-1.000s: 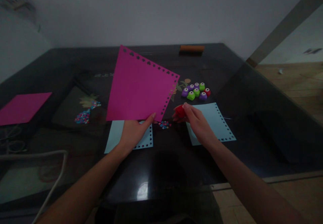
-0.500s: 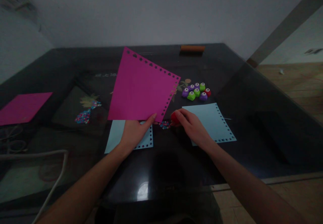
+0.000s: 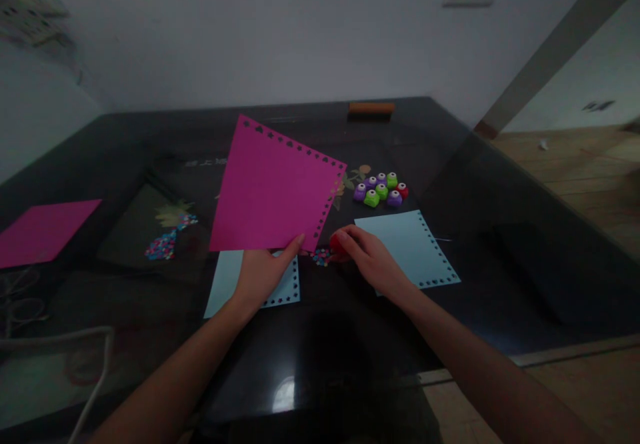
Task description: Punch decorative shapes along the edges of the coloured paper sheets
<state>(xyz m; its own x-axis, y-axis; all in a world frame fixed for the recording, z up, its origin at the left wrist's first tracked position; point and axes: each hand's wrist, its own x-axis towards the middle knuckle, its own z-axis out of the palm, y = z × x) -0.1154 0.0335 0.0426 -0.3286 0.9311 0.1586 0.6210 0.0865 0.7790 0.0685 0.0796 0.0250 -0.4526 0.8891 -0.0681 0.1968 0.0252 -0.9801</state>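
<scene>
Between the thumb and fingers of my left hand (image 3: 265,271) is a magenta sheet of paper (image 3: 275,191), tilted up, with small shapes punched along its top and right edges. My right hand (image 3: 367,257) closes around a red craft punch (image 3: 339,243), just off the sheet's lower right corner. Small paper cutouts (image 3: 321,256) lie on the table between my hands. Under my left hand is a light blue sheet (image 3: 225,284), partly covered, with punched edges. Another light blue sheet (image 3: 410,247), also punched along two edges, lies partly beneath my right hand.
Several purple, green and red craft punches (image 3: 381,191) stand in a cluster behind the right sheet. A second magenta sheet (image 3: 45,231) and a pile of colourful cutouts (image 3: 163,246) lie at left. A brown roll (image 3: 371,109) rests at the table's back. A white cable (image 3: 106,357) runs at front left.
The view has tilted slightly up and shifted, so everything sits a little lower and further left. Both hands keep their hold on the magenta sheet and the red punch.
</scene>
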